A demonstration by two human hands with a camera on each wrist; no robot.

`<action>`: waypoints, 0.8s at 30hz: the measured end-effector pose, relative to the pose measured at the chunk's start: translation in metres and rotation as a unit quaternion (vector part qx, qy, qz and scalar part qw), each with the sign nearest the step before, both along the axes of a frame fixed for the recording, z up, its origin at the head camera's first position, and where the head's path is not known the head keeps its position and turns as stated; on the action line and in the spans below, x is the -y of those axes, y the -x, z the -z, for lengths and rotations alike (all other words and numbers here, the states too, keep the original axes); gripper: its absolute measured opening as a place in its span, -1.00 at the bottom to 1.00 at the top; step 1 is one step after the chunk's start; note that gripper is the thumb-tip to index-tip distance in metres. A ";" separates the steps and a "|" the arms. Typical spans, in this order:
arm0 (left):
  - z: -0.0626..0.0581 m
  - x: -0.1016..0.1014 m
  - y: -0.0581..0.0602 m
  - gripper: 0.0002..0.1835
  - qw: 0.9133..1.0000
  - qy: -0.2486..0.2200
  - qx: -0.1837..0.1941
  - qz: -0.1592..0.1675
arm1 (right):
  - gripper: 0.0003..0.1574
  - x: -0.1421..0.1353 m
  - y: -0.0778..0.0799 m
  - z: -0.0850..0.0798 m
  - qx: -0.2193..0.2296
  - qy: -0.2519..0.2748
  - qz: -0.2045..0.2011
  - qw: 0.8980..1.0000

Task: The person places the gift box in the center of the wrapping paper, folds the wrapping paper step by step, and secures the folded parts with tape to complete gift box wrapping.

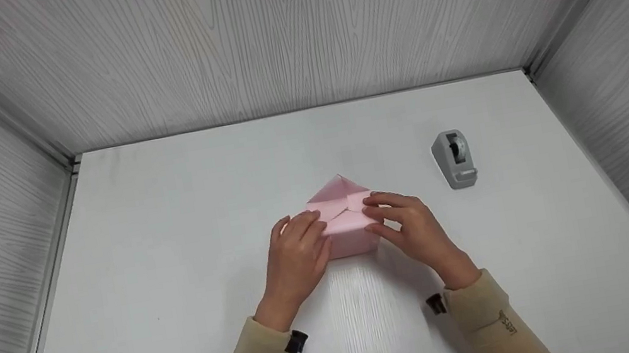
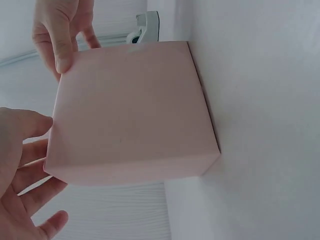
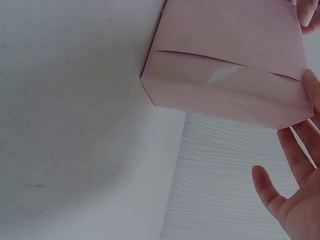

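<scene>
A box-shaped piece of pink paper [image 1: 353, 241] stands on the table between the hands. Its top flaps are folded inward, and a pointed flap [image 1: 340, 187] rises at the back. The left hand [image 1: 297, 255] holds the top left edge, its thumb at the front and fingers over the top. At the opposite edge, the right hand [image 1: 408, 221] pinches the folded paper between thumb and fingers. The left wrist view shows a smooth pink side [image 2: 130, 110]. In the right wrist view, a long seam with a shiny piece of tape [image 3: 222, 75] crosses another side. The inside is hidden.
A grey tape dispenser [image 1: 455, 159] with a roll in it stands to the right, beyond the right hand. The white table [image 1: 169, 226] is enclosed by wood-grain panels [image 1: 278, 35] at the back and both sides.
</scene>
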State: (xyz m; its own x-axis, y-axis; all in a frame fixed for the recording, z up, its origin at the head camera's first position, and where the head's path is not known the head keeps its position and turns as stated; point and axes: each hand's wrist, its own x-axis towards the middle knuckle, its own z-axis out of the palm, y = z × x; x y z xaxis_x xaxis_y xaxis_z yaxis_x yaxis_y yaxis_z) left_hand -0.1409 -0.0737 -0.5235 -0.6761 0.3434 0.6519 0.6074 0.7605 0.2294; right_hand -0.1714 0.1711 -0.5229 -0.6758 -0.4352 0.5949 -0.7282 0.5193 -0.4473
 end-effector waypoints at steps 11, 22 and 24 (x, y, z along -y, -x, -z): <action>0.009 0.014 -0.002 -0.79 0.997 -0.072 0.000 0.036 | -0.61 0.000 0.000 0.000 -0.002 0.006 -0.004 1.000; 0.005 0.014 0.008 -0.86 0.989 -0.123 0.054 0.058 | -0.60 0.000 -0.001 -0.001 0.006 -0.003 0.006 1.000; 0.002 0.014 0.014 -0.88 0.985 -0.147 0.075 0.047 | -0.60 0.000 -0.002 -0.002 0.012 -0.004 0.008 1.000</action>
